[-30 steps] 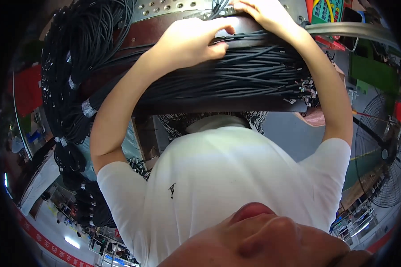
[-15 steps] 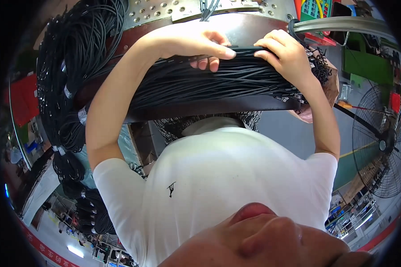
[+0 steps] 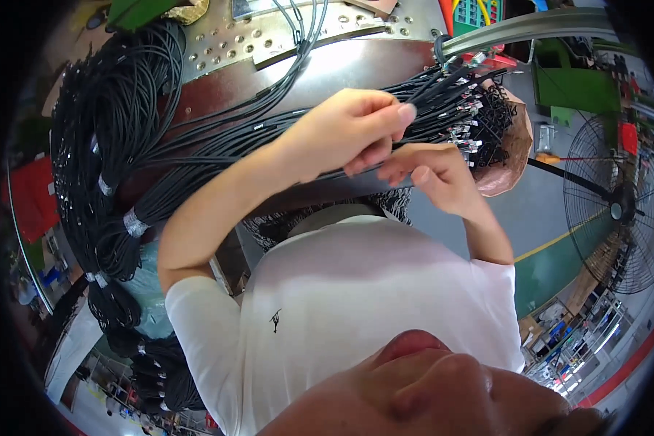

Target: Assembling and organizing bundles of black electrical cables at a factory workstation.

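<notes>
A spread of black cables (image 3: 272,125) lies across the dark brown workbench (image 3: 341,69), their ends with small pale connectors (image 3: 463,131) at the right. Above the cables is my left hand (image 3: 360,134), its fingers curled and the thumb pressed against the index finger. Whether anything thin is pinched there is hidden. Just right of it and nearer my body, my right hand (image 3: 439,178) hangs by the bench's front edge. Its fingers are bent and the thumb stands apart, with nothing seen in it. The two hands are close together.
Tied coils of black cable (image 3: 116,109) hang at the left end of the bench. A perforated metal plate (image 3: 225,47) lies at the back. A curved metal bar (image 3: 530,30) crosses the far right, above a brown paper-lined container (image 3: 512,156). A floor fan (image 3: 614,211) stands at right.
Both hands have moved nearer my body and off the dense cable bundle they were touching. The cables now lie more spread, with several running toward the back. The whole view has shifted slightly.
</notes>
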Demonstrator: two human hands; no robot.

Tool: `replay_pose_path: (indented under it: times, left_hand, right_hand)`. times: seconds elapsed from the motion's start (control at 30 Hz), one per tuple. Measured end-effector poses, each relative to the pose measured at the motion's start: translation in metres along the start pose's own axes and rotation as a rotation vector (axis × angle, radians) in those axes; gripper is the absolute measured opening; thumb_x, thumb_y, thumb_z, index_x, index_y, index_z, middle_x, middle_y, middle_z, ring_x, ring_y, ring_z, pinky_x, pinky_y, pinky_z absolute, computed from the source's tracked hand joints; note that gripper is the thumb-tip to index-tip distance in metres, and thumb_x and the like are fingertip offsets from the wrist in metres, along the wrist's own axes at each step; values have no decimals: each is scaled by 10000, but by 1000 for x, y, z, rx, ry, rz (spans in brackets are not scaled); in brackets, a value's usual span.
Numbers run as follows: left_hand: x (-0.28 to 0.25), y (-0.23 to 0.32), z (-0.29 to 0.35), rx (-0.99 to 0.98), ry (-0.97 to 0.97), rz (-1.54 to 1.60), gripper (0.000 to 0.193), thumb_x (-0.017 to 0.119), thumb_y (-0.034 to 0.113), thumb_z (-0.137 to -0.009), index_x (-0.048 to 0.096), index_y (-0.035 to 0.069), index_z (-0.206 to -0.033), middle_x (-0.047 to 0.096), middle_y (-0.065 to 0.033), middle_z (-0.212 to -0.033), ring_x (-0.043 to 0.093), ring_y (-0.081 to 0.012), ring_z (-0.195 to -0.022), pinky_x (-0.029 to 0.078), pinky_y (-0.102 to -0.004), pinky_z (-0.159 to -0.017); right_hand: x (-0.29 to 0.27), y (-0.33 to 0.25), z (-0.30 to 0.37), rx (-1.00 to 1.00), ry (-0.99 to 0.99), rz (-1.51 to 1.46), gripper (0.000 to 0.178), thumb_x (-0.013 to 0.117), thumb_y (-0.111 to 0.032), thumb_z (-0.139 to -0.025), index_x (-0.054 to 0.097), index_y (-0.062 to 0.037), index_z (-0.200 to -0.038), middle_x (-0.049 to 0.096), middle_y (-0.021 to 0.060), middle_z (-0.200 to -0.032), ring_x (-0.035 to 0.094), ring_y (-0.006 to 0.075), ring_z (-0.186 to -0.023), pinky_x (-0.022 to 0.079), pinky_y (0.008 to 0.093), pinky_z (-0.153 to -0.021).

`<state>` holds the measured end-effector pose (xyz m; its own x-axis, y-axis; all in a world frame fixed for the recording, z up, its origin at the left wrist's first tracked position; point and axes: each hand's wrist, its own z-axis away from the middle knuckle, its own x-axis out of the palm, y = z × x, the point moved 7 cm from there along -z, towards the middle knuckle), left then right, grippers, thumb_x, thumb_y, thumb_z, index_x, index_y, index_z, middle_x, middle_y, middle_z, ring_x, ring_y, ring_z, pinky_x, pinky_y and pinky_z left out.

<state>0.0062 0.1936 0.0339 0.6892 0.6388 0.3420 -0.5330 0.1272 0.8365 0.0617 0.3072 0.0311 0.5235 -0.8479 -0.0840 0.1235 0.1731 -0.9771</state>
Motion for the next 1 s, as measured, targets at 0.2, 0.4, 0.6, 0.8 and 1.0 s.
replay_pose_path:
  times: [0.2, 0.4, 0.6, 0.8, 1.0]
  left_hand:
    - [18, -44, 43, 226, 182, 121, 198, 478, 160, -990, 574, -1, -1053, 470, 35, -630, 401, -22, -486, 308, -179, -450]
    - [3, -71, 57, 320, 380, 197, 219, 502, 185, -981, 589, -2, -1055, 466, 42, -606, 409, -28, -530, 325, -198, -475]
    - [-22, -86, 85, 466, 654, 93, 353, 394, 296, -1023, 553, -13, -1087, 448, 24, -589, 375, -28, -501, 290, -181, -465]
    - [-31, -89, 86, 511, 673, 195, 427, 367, 377, -1019, 532, -7, -1107, 454, 11, -560, 389, -40, -469, 301, -190, -446]
    - [-33, -89, 88, 492, 692, 281, 405, 356, 369, -1024, 530, 36, -1175, 458, 10, -517, 393, -47, -443, 313, -187, -444]
  right_hand:
    - [-35, -14, -40, -183, 510, -488, 525, 440, -432, -983, 563, 39, -1180, 652, 143, -1058, 634, 154, -864, 514, 270, -758]
    - [14, 0, -85, 17, 264, -513, 349, 536, -302, -961, 629, 32, -1003, 675, 114, -890, 654, 174, -778, 535, 290, -724]
    - [33, -5, -101, 35, 140, -455, 425, 442, -336, -984, 656, 28, -936, 677, 159, -955, 664, 217, -886, 531, 331, -803]
    - [55, -8, -103, -59, -51, -226, 432, 443, -343, -978, 682, 17, -993, 686, 124, -942, 644, 213, -820, 502, 329, -788]
    - [40, -35, -111, -492, -121, 606, 170, 652, -186, -844, 710, -72, -957, 685, 79, -829, 649, 230, -766, 510, 333, -666]
